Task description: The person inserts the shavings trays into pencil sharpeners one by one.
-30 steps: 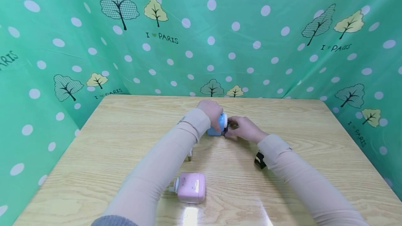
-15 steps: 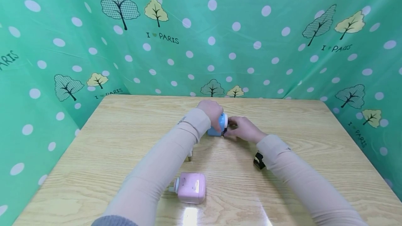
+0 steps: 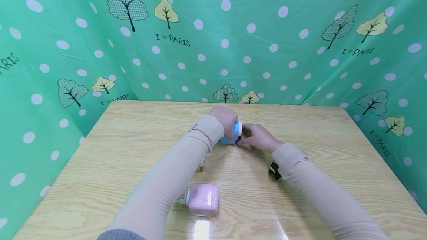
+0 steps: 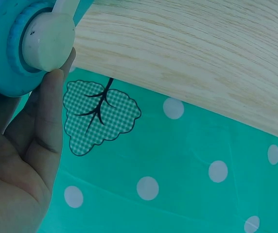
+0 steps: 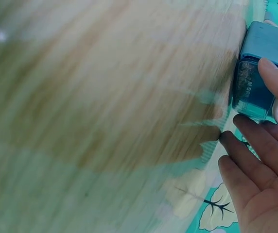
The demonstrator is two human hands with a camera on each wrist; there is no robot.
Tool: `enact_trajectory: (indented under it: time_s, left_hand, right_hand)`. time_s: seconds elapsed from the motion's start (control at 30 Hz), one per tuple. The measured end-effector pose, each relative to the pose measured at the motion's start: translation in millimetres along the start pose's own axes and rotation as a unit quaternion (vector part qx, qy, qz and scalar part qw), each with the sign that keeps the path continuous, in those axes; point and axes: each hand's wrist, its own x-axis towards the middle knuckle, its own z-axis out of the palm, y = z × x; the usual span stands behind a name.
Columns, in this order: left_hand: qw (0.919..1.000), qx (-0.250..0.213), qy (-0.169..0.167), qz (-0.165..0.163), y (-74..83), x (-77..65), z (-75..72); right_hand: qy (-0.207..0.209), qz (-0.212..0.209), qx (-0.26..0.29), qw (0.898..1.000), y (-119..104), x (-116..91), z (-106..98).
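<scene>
A blue hand-crank pencil sharpener [image 3: 228, 140] lies toward the back middle of the wooden table. My left hand [image 3: 224, 119] grips it from above, the body largely hidden under the palm. In the left wrist view, the fingers reach round it beside the white crank [image 4: 49, 41]. From the other side, my right hand [image 3: 260, 136] pinches the clear, dark-tinted shavings drawer [image 5: 253, 90] at the sharpener's end. The right wrist view shows the thumb on one face of the drawer and fingertips along the opposite edge. The drawer sits in the body's opening.
A pink crank sharpener [image 3: 203, 199] lies near the front, its crank pointing left. A small black object [image 3: 275, 170] is partly covered by the right sleeve. Behind the left forearm shows part of a beige-and-white object [image 3: 201, 166]. A green dotted curtain [image 3: 207, 29] hangs behind the table [image 3: 140, 129].
The dark drawer between my right fingers has slid slightly left, further into the sharpener. My left hand holds its place.
</scene>
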Motion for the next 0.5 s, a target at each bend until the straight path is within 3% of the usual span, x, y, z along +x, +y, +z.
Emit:
enact_trajectory:
  time_s: [0.5]
  left_hand:
    - [1.0000, 0.005, -0.004, -0.001, 1.1, -2.1, -3.5]
  right_hand:
    - [0.011, 0.023, 0.007, 1.000, -2.9, 2.9, 1.0]
